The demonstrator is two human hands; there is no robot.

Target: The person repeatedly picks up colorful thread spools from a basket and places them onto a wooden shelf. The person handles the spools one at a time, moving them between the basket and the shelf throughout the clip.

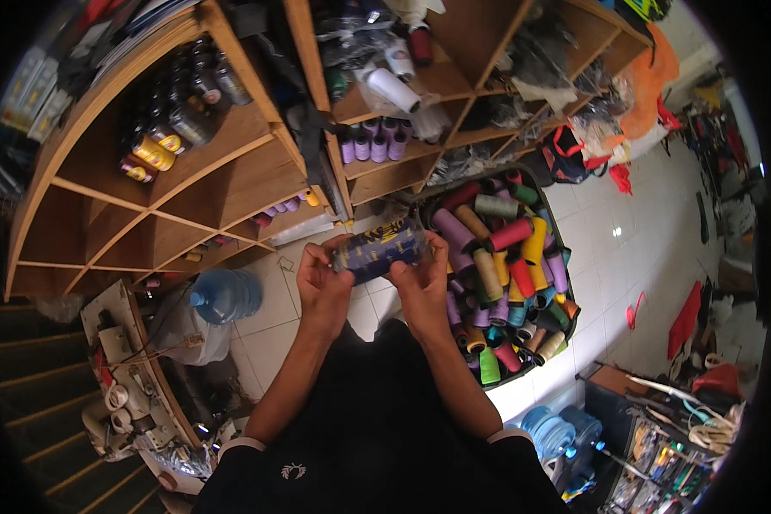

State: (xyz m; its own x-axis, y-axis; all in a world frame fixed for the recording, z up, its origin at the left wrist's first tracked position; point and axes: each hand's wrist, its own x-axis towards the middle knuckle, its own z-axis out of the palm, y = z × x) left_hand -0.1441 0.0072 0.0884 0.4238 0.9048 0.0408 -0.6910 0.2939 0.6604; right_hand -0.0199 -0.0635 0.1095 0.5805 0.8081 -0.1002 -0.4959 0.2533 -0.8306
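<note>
Beside your right forearm sits a dark bin heaped with thread cones in red, yellow, purple, green and grey, lying every which way. Ahead of you the wooden shelving holds more: a compartment at upper left is packed with dark spools, some with yellow ends, a middle shelf carries a short row of purple spools, and above them a white cone lies on its side among wrapped goods that are too jumbled to tell apart. A blue water bottle stands on the tiled floor at your left, partly behind a covered sewing machine. Between your hands you hold a dark blue spool wrapped in clear film with yellow printing, level in front of your chest and just above the floor tiles in view. Your left hand grips its left end and your right hand clasps its right end, fingers curled over the top; both ends are hidden under your fingers. Its long axis runs left to right, tilted slightly up toward the right.
</note>
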